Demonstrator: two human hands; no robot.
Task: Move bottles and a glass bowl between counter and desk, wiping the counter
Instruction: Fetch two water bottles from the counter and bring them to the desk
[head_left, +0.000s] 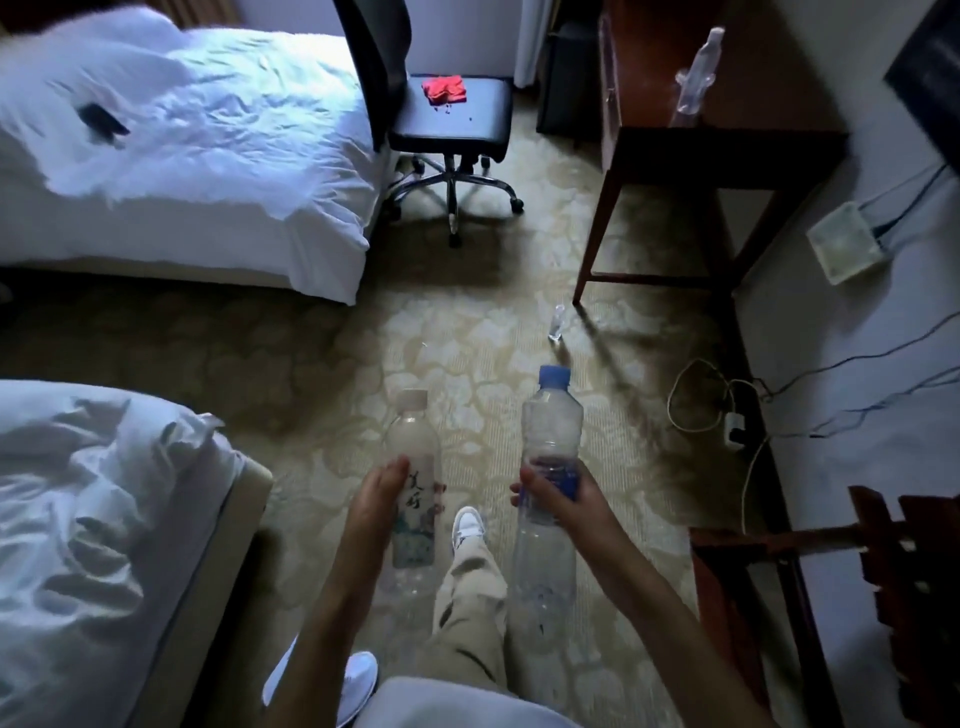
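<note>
Curling around a bottle each, the person's fingers are closed on their loads: the left hand (382, 499) wraps the middle of a white-capped bottle (413, 486) with a printed label, and the right hand (558, 493) clasps a blue-capped bottle (550, 467) at its blue label band. Both bottles are carried over the carpet with caps pointing forward and away, long axes roughly along the walking line.

The wooden surface (727, 130) stands ahead and to the right, well apart from both hands. The right hand is on its side, so that bottle is likely to be set down first. One more clear bottle (696, 78) already stands on that surface, and a small one (557, 322) sits on the floor near its leg.

Both carried bottles are thin clear plastic, ribbed, light and seemingly near empty, so they should dent easily under a firm grip. A red cloth (444, 89) lies crumpled on the seat of the black office chair (452, 124). No glass bowl is in view.
</note>
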